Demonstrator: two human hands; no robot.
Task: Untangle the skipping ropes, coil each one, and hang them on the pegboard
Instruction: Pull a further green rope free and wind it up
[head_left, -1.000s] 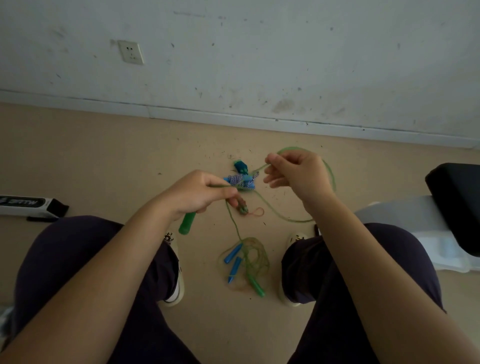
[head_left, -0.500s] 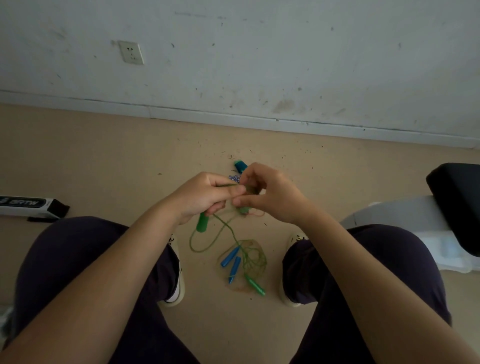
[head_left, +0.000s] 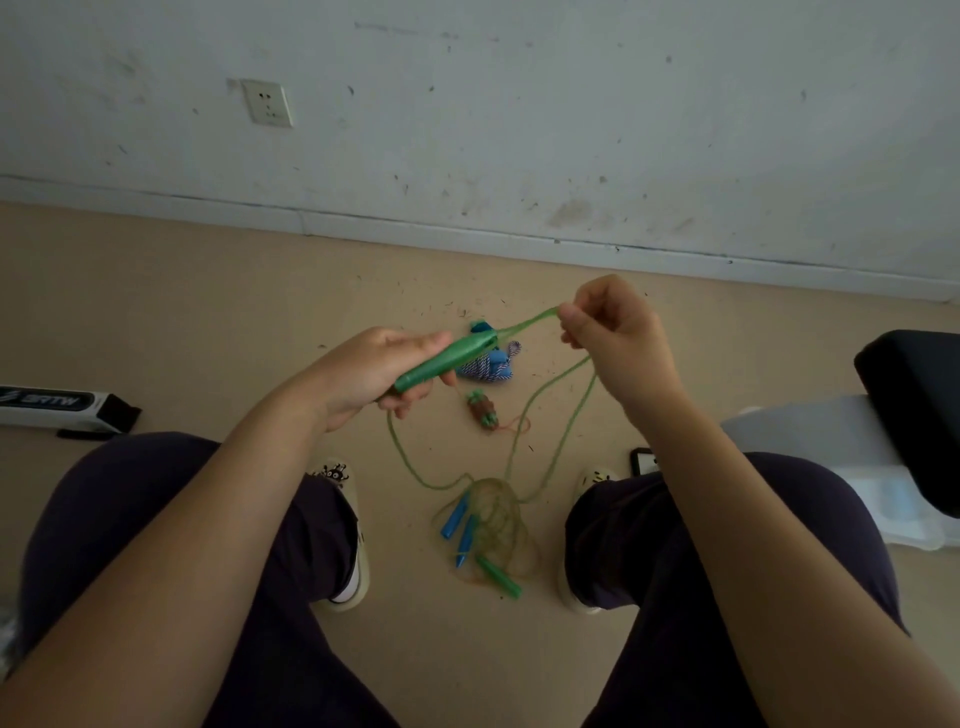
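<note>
We look down past dark trousered knees at a tan floor and a scuffed white wall with a socket. At the right edge sit a black cushioned block on a pale plastic piece; at the left lies a black and white box.

Half a second ago our two hands were pressed together over the rope; now they are drawn apart. Our left hand has its fingers curled round a green handle, which now points up and right across the hand rather than hanging below it. Our right hand has risen toward the wall and pinches the green rope between thumb and fingertips, so a short doubled length runs taut from the handle's tip to that pinch.

From the right hand two strands drop to the floor, and another strand loops down from under the left hand; all meet at the tangled pile between our shoes, where two blue handles and a second green handle lie among thin loops.

Beyond the hands, now uncovered, lie a blue and white braided rope bundled on the floor and, just nearer us, a small brown and green bundle with a thin orange cord.
</note>
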